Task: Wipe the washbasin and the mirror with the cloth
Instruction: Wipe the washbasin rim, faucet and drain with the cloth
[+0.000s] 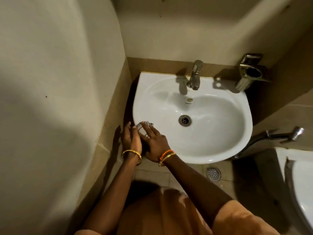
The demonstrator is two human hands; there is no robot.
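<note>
Head: cloth [144, 126] flat under right grip [155, 141], on washbasin [141, 102] rim.

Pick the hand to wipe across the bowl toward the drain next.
Right, likely. The right hand lies flat on the cloth, nearer the drain; the left hand sits at the washbasin's outer edge.

Tap [194, 77] — metal holder [250, 73] — floor drain [213, 173]

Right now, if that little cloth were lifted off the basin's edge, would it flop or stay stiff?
Probably floppy: the cloth lies crumpled, following the washbasin rim. Likely light, being small beside the right hand pressing it. It may slide easily on the glossy glaze.
</note>
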